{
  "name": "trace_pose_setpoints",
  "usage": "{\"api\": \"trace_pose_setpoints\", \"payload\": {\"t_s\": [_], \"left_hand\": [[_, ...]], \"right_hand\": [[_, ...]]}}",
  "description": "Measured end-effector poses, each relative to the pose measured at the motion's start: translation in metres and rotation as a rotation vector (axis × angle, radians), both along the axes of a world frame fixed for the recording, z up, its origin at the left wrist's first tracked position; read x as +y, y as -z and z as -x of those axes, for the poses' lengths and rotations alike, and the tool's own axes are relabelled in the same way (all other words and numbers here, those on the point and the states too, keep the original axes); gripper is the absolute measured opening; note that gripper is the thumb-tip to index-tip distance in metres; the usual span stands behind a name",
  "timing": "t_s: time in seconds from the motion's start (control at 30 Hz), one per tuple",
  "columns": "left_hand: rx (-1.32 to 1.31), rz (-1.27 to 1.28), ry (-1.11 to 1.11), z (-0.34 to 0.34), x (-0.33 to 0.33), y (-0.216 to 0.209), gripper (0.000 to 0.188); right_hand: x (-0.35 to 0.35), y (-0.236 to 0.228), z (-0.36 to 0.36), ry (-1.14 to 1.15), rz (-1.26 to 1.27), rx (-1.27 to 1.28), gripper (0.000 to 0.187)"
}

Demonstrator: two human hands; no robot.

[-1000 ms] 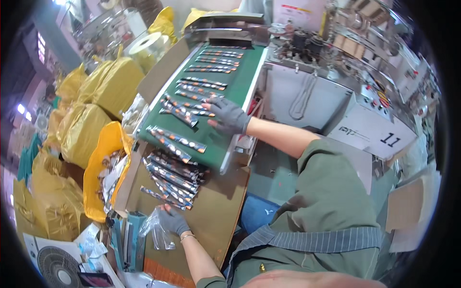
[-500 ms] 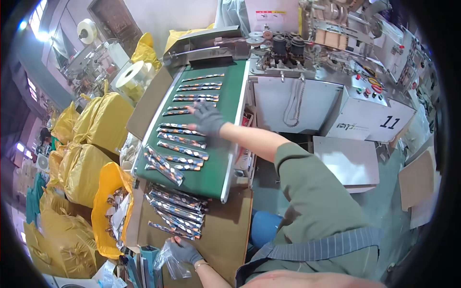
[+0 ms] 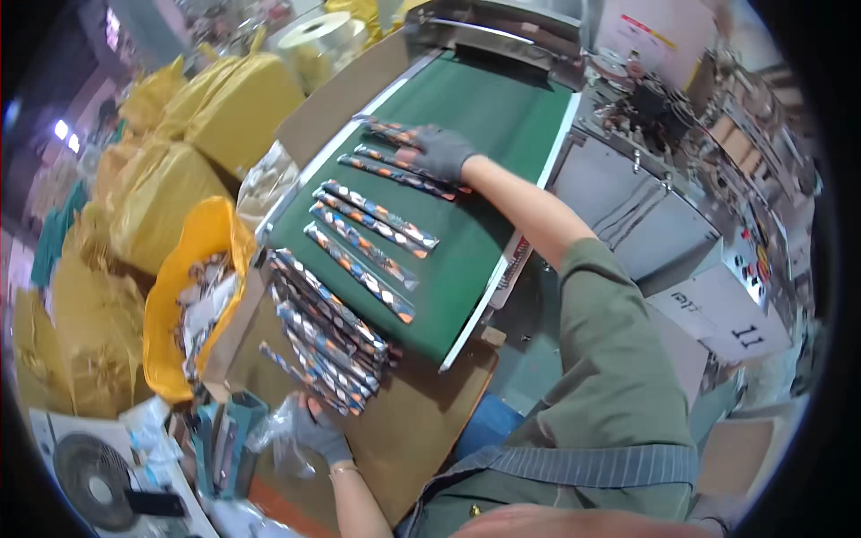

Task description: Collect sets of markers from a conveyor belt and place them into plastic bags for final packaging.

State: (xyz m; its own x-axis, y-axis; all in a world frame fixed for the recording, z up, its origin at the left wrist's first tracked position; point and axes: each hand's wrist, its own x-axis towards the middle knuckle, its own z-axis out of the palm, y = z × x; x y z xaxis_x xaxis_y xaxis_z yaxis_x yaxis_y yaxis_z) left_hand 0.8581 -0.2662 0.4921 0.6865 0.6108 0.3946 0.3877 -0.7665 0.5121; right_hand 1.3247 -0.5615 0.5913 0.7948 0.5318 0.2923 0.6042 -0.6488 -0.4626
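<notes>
My right hand (image 3: 441,154), in a grey glove with bare fingertips, reaches over the green conveyor belt (image 3: 502,117). Its fingers are closed round the right end of bunched slim patterned packets (image 3: 384,131); part of its grip is hidden. More long packets (image 3: 359,287) lie slantwise on the belt nearer me. At the belt's near end, a heap of similar packets (image 3: 327,350) rests on a brown cardboard surface (image 3: 413,403). Beside that heap my left hand (image 3: 321,432), also gloved, is closed on a crumpled clear plastic bag (image 3: 285,439).
A yellow sack (image 3: 160,323) with scraps stands left of the belt, near large yellow bundles (image 3: 238,99). At the lower left is a fan (image 3: 94,480). A white machine cabinet (image 3: 717,305) stands to the right; a metal housing (image 3: 502,40) spans the belt's far end.
My right hand has drawn the far packets together on the belt. My view has tilted and come closer to the belt. My left hand still holds the clear bag by the heap.
</notes>
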Motion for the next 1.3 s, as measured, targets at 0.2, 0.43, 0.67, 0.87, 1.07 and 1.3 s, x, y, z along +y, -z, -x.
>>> {"api": "trace_pose_setpoints", "payload": {"t_s": [0.2, 0.43, 0.67, 0.87, 1.07, 1.3], "left_hand": [[0.015, 0.238, -0.073, -0.037, -0.005, -0.018, 0.042], [-0.181, 0.546, -0.291, -0.093, -0.015, -0.042, 0.071], [-0.291, 1.236, -0.118, -0.038, -0.006, -0.103, 0.074], [-0.258, 0.489, -0.079, 0.030, 0.012, -0.137, 0.055], [-0.318, 0.629, 0.514, 0.088, 0.026, -0.168, 0.060], [-0.166, 0.347, 0.423, 0.112, 0.001, -0.142, 0.055]], "right_hand": [[0.115, -0.025, 0.195, -0.246, 0.149, -0.064, 0.080], [0.218, 0.002, 0.242, 0.048, -0.061, 0.503, 0.083], [0.248, 0.063, 0.291, -0.319, -0.147, 1.027, 0.073], [0.241, 0.006, 0.385, -0.597, -0.810, 1.426, 0.057], [0.205, -0.057, 0.398, -1.053, -0.897, 1.067, 0.091], [0.196, -0.067, 0.454, -0.975, -0.813, 0.967, 0.099]]}}
